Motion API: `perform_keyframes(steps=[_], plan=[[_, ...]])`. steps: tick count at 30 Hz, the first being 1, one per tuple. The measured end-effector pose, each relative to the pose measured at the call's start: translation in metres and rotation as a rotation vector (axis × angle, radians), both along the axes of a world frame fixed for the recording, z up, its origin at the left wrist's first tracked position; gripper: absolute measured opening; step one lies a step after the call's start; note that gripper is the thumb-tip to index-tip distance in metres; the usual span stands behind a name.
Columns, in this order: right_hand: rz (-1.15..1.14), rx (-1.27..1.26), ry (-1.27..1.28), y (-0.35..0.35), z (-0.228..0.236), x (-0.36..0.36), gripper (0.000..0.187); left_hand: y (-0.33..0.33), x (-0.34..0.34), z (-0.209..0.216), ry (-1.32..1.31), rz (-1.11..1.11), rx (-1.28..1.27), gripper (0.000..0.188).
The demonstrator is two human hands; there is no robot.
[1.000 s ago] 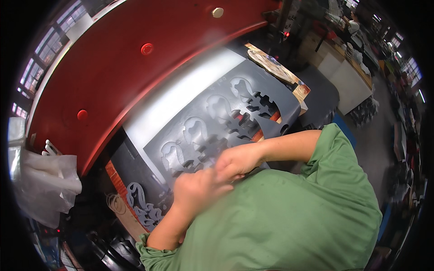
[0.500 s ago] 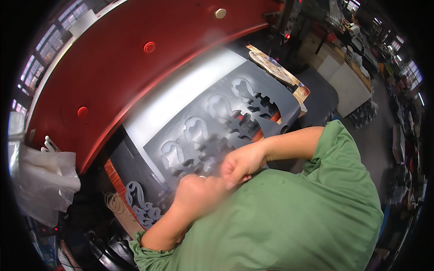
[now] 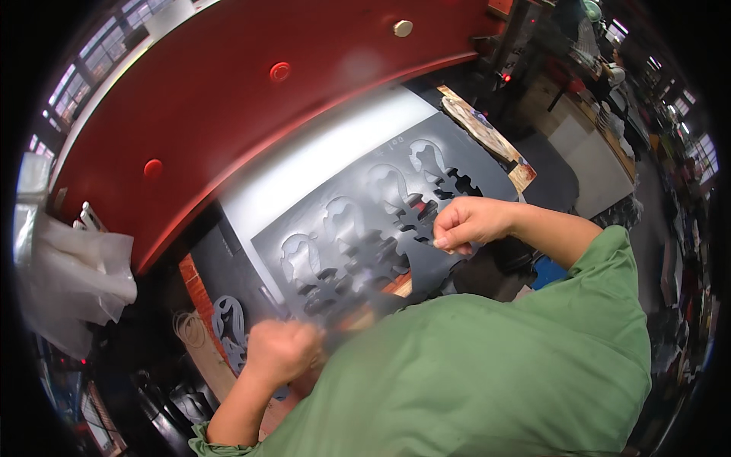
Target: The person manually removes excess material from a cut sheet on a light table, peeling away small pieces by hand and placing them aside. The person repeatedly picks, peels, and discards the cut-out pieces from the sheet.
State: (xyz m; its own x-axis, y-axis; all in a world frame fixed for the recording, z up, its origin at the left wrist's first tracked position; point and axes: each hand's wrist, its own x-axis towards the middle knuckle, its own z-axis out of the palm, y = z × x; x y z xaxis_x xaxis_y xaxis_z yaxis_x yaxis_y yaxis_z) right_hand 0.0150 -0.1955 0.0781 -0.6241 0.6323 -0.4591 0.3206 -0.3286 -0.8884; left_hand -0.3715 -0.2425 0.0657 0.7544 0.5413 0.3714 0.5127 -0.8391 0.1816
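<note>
A dark grey sheet [image 3: 304,228] with several rounded cut-outs and jagged openings lies on a white board [image 3: 274,164] under a red machine. My right hand [image 3: 468,225] is closed in a pinch at the sheet's near right part, with the grey material at its fingertips. My left hand [image 3: 283,352], smeared by motion, is a fist beside the sheet's near left corner; what it holds, if anything, is hidden. Between my hands the near edge of the sheet is blurred, and an orange-brown strip shows beneath it.
The red machine body [image 3: 221,99] with round buttons spans the far side. Grey cut pieces [image 3: 228,324] lie at the left by an orange-edged board. Clear plastic bags [image 3: 76,282] hang at far left. A patterned board [image 3: 487,133] and a bench [image 3: 586,152] stand at right.
My hands were close together at the sheet's near edge and have moved apart, the left to the left and nearer, the right to the right and farther. The view has shifted slightly.
</note>
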Motion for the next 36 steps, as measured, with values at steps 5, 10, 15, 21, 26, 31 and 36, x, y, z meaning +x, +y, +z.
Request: perform_keyframes(steps=[5, 10, 15, 21, 26, 31, 36], plan=[[0.315, 1.176, -1.36, 0.024, -0.025, -0.014, 0.026, 0.005, -0.029, 0.004, -0.503, 0.329, -0.608, 0.012], [-0.105, 0.8, -0.146, 0.031, -0.025, -0.112, 0.044, 0.005, -0.038, -0.013, -0.865, 0.48, -0.825, 0.009], [-0.118, 0.191, 0.264, 0.017, -0.054, -0.229, 0.046, -0.015, -0.058, -0.026, -1.185, 0.531, -0.885, 0.017], [-0.12, 0.479, -0.111, 0.059, -0.092, -0.276, 0.024, -0.073, -0.121, -0.047, -1.548, 0.723, -0.805, 0.021], [0.272, 1.528, -0.775, 0.089, -0.106, -0.293, 0.025, -0.088, -0.162, -0.092, -1.49, 0.96, -0.878, 0.027], [0.423, 1.454, -0.677, 0.073, -0.088, -0.33, 0.034, -0.096, -0.17, -0.111, -1.52, 0.995, -0.844, 0.031], [1.122, 0.903, 0.06, -0.007, -0.107, -0.341, 0.079, -0.101, -0.171, -0.11, -1.492, 0.998, -0.818, 0.032]])
